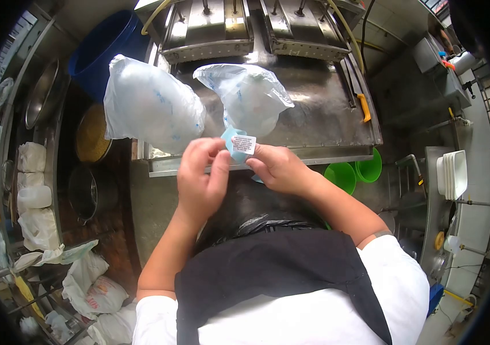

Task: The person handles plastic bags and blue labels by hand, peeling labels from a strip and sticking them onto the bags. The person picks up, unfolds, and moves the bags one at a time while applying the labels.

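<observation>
A small white printed label [244,145] on light blue backing paper [233,150] is in front of my body, near the table's front edge. My right hand [276,167] pinches its right side between thumb and fingers. At its left is my left hand [203,172], fingers curled and the thumb raised close to the backing; whether the fingertips grip it is hard to make out. Just beyond the hands, a filled translucent plastic bag [250,100] with blue print sits on the metal table, and a larger filled bag [150,106] stands to its left.
The metal table [325,132] carries an orange-handled knife [364,107] at its right edge. Steel trays [207,43] stand at the back. A blue barrel [104,52] is at the back left; green buckets [341,177] are below the table's right front. Shelves line both sides.
</observation>
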Demonstrator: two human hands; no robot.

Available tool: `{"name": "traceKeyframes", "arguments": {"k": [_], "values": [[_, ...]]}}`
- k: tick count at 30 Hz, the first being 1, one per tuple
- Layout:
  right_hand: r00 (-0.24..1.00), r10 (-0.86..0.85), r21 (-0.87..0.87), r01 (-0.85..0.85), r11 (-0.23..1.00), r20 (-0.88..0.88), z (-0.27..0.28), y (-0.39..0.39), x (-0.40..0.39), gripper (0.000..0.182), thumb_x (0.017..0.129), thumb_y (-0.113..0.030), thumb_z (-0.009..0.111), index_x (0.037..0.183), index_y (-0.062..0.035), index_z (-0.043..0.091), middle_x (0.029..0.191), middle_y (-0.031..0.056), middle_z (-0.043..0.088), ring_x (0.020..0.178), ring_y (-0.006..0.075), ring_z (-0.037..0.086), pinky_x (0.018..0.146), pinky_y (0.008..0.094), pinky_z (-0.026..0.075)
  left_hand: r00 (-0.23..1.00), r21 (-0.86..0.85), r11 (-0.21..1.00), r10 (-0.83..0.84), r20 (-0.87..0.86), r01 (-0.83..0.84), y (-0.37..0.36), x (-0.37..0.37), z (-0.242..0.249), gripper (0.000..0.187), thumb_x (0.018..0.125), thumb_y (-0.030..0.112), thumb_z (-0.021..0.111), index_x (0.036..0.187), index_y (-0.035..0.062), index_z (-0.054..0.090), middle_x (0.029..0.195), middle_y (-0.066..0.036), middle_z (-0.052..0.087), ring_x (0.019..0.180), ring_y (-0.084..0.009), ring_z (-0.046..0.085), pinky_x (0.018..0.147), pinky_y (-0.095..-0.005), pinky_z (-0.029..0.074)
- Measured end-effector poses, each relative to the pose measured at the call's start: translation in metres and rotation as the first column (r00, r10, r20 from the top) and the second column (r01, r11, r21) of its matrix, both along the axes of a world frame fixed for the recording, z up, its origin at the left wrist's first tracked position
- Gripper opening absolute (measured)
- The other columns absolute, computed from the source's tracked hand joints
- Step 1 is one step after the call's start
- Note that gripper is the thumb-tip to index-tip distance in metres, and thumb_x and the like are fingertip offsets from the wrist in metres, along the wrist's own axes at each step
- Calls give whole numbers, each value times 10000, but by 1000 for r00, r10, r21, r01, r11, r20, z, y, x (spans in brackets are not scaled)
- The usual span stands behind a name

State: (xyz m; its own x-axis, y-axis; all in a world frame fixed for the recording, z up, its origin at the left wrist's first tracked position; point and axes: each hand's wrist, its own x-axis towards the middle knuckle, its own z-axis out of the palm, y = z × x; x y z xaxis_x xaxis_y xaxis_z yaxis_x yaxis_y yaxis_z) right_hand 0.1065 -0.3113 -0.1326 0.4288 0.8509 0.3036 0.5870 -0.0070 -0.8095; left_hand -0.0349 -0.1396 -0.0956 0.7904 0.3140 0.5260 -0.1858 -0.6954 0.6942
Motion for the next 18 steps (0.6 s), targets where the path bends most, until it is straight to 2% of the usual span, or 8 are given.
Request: {"name": "traceKeyframes", "arguments": {"k": [2,4,7,9,10,12,15,18], "values": [[999,13,31,-14,999,45,0,-1,-1,465,959,-52,663,1419,-101,615,977,197,721,868,422,699,766,486,564,990,-521,853,-37,-137,-40,2,9,-1,174,1017,74,696,1153,-34,698,1215,-97,676,1053,-171,659,915,-312,527],[997,49,-36,-47,998,59,5,-3,-2,372,972,-42,683,1342,-79,666,1044,197,738,919,408,718,783,460,576,983,-544,839,-125,-133,34,7,13,-8,195,1017,106,698,1158,-29,698,1234,-94,652,1022,-144,646,864,-300,544],[995,61,-37,-58,998,80,-1,-5,-3,356,958,-25,687,1312,-69,671,1002,182,722,892,402,707,760,474,569,963,-586,804,-228,-145,102,6,18,-20,207,1035,117,676,1187,-23,686,1222,-82,661,1038,-134,641,874,-294,538],[996,46,-27,-44,999,77,-5,-7,-4,353,955,-21,685,1305,-67,672,1003,180,718,885,401,705,755,474,569,956,-774,627,-270,-112,87,2,19,-24,217,1049,141,664,1206,-7,682,1195,-58,676,1046,-122,638,893,-295,531],[996,45,-21,-43,999,72,-6,-8,-4,351,952,-17,683,1299,-65,672,1003,177,714,879,399,702,751,474,568,954,-773,628,-277,-112,92,3,19,-24,217,1049,141,664,1206,-7,682,1195,-58,676,1046,-122,638,893,-295,531],[996,38,2,-38,999,76,-5,-8,-4,355,948,-9,678,1298,-67,672,1008,177,713,878,402,702,752,475,568,944,-905,415,-326,-55,91,5,19,-22,219,1050,141,663,1219,2,674,1146,-42,696,1037,-115,645,916,-292,525],[994,58,5,-59,998,94,-4,-12,-1,369,942,3,669,1304,-71,671,1018,178,711,877,407,702,755,478,569,933,-944,324,-354,-57,65,4,22,-12,228,1056,96,628,1250,-22,650,1160,-55,710,1014,-133,672,942,-317,543],[990,88,-14,-87,996,111,-1,-14,1,384,939,9,664,1314,-73,667,1022,181,709,876,410,701,758,479,569,890,-921,382,-443,-109,78,11,22,-14,217,1046,129,666,1213,-8,662,1131,-52,705,1009,-106,651,926,-281,521]]}}
